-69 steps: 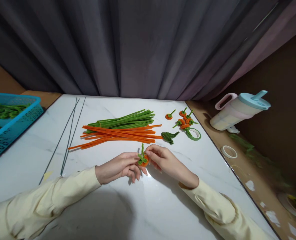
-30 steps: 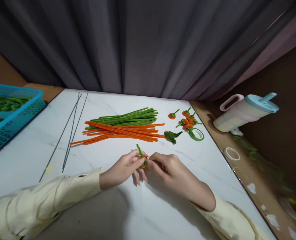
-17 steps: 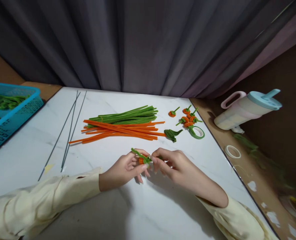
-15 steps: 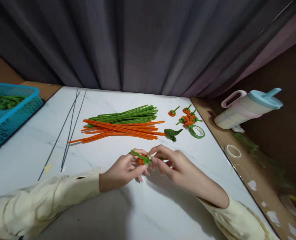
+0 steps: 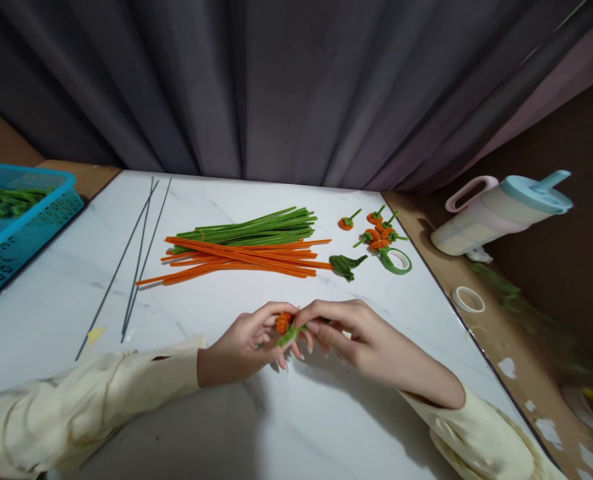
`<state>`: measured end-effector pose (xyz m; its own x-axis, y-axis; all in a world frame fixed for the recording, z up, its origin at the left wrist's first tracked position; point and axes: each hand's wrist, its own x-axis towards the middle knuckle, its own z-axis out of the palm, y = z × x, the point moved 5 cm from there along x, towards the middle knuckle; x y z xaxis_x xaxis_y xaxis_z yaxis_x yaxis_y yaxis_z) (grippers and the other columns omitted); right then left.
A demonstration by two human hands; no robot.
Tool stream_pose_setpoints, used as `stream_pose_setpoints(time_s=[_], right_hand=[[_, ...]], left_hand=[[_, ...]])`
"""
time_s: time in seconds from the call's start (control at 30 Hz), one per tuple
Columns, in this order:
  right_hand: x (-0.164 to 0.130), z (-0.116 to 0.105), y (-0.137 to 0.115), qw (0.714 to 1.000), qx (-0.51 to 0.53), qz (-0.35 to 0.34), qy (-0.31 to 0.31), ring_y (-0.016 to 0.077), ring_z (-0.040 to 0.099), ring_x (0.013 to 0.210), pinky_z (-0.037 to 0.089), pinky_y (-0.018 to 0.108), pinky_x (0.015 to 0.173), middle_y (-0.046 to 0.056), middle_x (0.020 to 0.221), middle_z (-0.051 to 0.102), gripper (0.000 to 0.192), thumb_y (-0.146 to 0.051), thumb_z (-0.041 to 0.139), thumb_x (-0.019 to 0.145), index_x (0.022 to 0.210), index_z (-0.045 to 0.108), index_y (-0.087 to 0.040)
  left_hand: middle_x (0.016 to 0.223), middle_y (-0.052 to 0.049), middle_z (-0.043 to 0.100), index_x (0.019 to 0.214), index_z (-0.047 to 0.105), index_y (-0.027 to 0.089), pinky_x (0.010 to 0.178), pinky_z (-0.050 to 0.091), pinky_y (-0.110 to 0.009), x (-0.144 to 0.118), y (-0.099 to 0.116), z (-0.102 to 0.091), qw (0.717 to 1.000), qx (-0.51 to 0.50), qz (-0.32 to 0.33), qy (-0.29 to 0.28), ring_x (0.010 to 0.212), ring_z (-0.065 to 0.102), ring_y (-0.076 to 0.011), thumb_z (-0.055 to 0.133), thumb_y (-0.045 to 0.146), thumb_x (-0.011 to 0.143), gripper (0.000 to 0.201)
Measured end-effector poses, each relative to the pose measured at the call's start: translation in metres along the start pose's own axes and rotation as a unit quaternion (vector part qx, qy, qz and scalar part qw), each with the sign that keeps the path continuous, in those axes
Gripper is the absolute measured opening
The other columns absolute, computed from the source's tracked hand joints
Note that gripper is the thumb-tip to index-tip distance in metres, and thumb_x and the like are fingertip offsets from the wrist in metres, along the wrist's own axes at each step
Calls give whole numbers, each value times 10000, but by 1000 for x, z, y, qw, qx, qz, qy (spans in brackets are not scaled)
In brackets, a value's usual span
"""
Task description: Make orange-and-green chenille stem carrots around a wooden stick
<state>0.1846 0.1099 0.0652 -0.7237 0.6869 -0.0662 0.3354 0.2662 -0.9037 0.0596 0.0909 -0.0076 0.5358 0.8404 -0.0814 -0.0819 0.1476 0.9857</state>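
Observation:
Low over the front half of the white tabletop, my left hand [image 5: 249,340] is closed around a small orange pipe-cleaner pumpkin [image 5: 284,323]. My right hand [image 5: 349,333] pinches the green pipe cleaner [image 5: 291,335] at the pumpkin's top, and its fingers partly hide it. Behind the hands lie a bundle of orange pipe cleaners [image 5: 236,257] and a bundle of green pipe cleaners [image 5: 261,228]. Dark green leaf shapes [image 5: 345,265] rest at their right end. Several finished orange pumpkins [image 5: 379,235] with green stems sit farther right, beside a roll of green tape [image 5: 399,261].
Thin dark wires [image 5: 139,260] lie at the left, near a yellow scrap [image 5: 96,335]. A blue basket [image 5: 26,220] holding green pieces stands at the far left. On the right are a tumbler [image 5: 496,213] and a white ring [image 5: 469,300]. A grey curtain [image 5: 286,87] hangs behind.
The green pipe cleaner, which pointed up and left over the pumpkin, now hangs down and toward me. My right fingers have shifted left over the pumpkin.

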Motion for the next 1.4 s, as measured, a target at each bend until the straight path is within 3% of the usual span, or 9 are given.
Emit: stream_pose_setpoints(time_s=[0.2, 0.3, 0.4, 0.47, 0.6, 0.73, 1.1, 1.27, 1.4], right_hand=[[0, -2, -2, 999, -18, -40, 19, 102, 584, 670, 447, 201, 646, 6, 760, 646, 371, 20, 382, 775, 843, 683, -186], [-1, -2, -5, 998, -25, -53, 23, 112, 607, 719, 459, 222, 686, 22, 811, 661, 385, 22, 378, 740, 824, 690, -186], [-1, -1, -3, 999, 9, -17, 42, 101, 586, 680, 447, 200, 620, 22, 807, 657, 215, -84, 437, 843, 898, 626, -172], [-2, 1, 3, 995, 52, 41, 75, 93, 548, 617, 413, 179, 530, 3, 752, 631, 79, -225, 511, 882, 934, 534, -171], [-2, 11, 16, 986, 71, 123, 89, 79, 487, 533, 373, 171, 476, -32, 622, 538, 256, -375, 613, 823, 774, 472, -167], [-1, 22, 19, 982, 87, 161, 41, 55, 436, 436, 347, 165, 431, -40, 538, 509, 243, -341, 551, 861, 718, 529, -145], [-3, 20, 14, 971, 167, 166, 27, 50, 423, 398, 342, 141, 373, -50, 531, 518, 138, -242, 567, 842, 748, 533, -147], [-5, 14, 6, 990, 62, 126, 26, 55, 456, 458, 359, 153, 450, -39, 582, 547, 97, -149, 511, 859, 776, 560, -143], [-8, 10, -3, 993, -93, 56, 49, 79, 461, 533, 343, 182, 505, -9, 672, 581, 106, -90, 497, 837, 847, 591, -139]], left_hand=[[827, -69, 656, 1102, 478, 143, 586, 560, -254, -5, 0, -2, 996, 78, 32, 16, 649, 633, -132, 502, 180, 842, 264], [808, -59, 661, 1077, 501, 142, 590, 557, -234, -7, 7, -5, 979, 163, 113, 53, 658, 648, -135, 508, 161, 830, 248], [830, -50, 668, 1081, 491, 161, 592, 548, -197, -10, 17, -7, 938, 252, 216, 104, 647, 651, -116, 505, 138, 836, 246], [881, -59, 678, 1088, 482, 177, 648, 551, -190, -13, 25, -6, 892, 331, 282, 121, 701, 662, -118, 498, 106, 839, 260], [960, -111, 691, 1118, 476, 170, 787, 550, -231, -16, 32, -2, 799, 455, 380, 104, 887, 669, -171, 464, 97, 854, 275], [985, -126, 695, 1183, 440, 158, 824, 549, -234, -18, 32, -1, 766, 479, 418, 95, 932, 666, -173, 450, 103, 857, 331], [892, -69, 721, 1073, 525, 150, 783, 555, -179, -21, 40, 0, 779, 469, 391, 143, 810, 697, -139, 498, 111, 810, 267], [876, -56, 725, 1025, 542, 146, 746, 555, -156, -19, 44, 2, 783, 473, 377, 144, 770, 700, -123, 505, 118, 800, 229], [872, -39, 720, 1021, 529, 156, 725, 549, -137, -17, 44, 2, 821, 445, 336, 126, 741, 693, -98, 495, 122, 807, 220]])
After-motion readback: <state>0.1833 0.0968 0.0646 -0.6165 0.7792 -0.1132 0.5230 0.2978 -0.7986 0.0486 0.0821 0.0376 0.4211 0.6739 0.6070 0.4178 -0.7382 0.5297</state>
